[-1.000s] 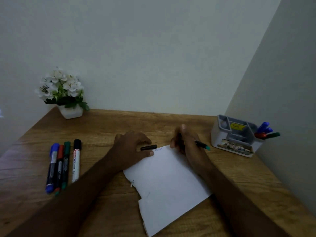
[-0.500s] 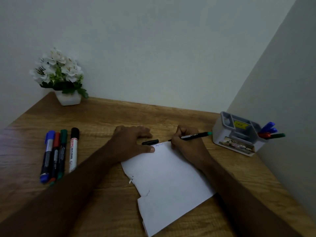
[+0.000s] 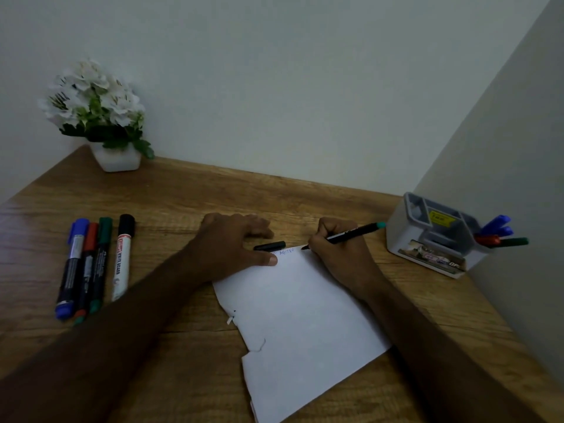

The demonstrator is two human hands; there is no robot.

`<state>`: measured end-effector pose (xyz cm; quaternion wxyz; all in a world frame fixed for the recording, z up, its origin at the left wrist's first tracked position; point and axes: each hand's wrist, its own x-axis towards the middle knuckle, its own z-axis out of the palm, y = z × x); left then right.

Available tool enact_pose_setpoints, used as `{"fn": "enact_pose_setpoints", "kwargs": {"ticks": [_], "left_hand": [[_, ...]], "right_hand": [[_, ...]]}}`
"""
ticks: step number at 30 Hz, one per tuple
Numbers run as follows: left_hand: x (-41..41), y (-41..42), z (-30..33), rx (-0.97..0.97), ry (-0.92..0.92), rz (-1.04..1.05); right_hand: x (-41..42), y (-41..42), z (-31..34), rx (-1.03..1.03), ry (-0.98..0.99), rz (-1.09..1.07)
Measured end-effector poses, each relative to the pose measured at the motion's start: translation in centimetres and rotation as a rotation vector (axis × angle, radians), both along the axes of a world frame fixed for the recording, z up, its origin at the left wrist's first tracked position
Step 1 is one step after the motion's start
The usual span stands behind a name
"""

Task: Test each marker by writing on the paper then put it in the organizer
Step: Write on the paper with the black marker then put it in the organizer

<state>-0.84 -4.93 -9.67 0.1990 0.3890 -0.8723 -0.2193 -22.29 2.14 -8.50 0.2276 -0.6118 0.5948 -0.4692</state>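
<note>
Fingers of the right hand [image 3: 338, 251] curl tight round a thin black marker [image 3: 351, 234], its tip down on the top edge of the paper [image 3: 302, 315], its teal end pointing toward the organizer [image 3: 427, 239]. A few small scribbles run along that top edge. The left hand [image 3: 232, 242] lies flat with relaxed fingers, thumb pressing the paper's upper left corner. Just beyond the thumb a black cap [image 3: 270, 246] rests on the desk [image 3: 183, 203].

The sheet sits askew on the wood-grain top, its left edge torn. Well off to the left four markers lie side by side: blue [image 3: 70, 267], red [image 3: 87, 267], green [image 3: 100, 264], and a white one with a black cap [image 3: 122, 254]. The grey organizer stands at the right, close to the side wall [image 3: 503, 148], with blue, red and green markers leaning out of its right compartment. In the far left corner, against the pale back wall [image 3: 274, 87], stands a white pot of white flowers [image 3: 97, 117]. The light is dim.
</note>
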Motion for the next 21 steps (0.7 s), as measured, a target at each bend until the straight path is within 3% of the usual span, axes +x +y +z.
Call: {"fn": "enact_pose_setpoints", "kwargs": {"ticks": [21], "left_hand": [[0.03, 0.07, 0.03, 0.009, -0.024, 0.006]], "right_hand": [[0.3, -0.2, -0.09, -0.032, 0.009, -0.024]]}}
